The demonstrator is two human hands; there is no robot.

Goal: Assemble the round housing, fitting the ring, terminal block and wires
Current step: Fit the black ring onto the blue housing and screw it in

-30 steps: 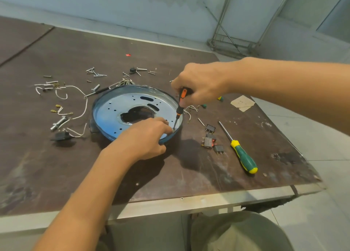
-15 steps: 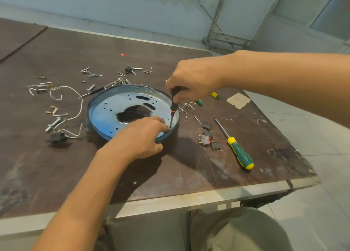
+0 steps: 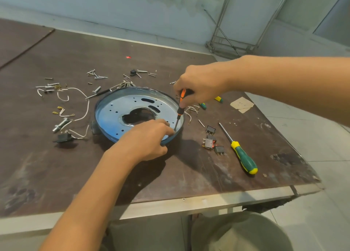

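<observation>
So the round housing sits flat toward the middle of the table, a bit back from the near edge, open side up with the big cutout in its floor showing dark. Right hand is closed around the small orange-and-black screwdriver, held nearly upright with the tip down inside the housing at its near-right rim. Left hand is draped over the near rim with the fingertips pinched in right at the driver tip. Looks like they're steadying a screw there, but it's too small and covered to actually make out. My read: this is the fastening step, running a screw through the floor near the rim, probably for the ring or whatever mounts there. Most of the job still looks ahead, since the white wires are lying loose by the left side of the table, the black switch-type blocks sit to the right of the housing, and spare screws are scattered toward the far edge. A bigger green-and-yellow screwdriver lies unused near the right edge. Next move needs the tip kept seated and straight while turning, with the left fingers easing off once the thread bites.
</observation>
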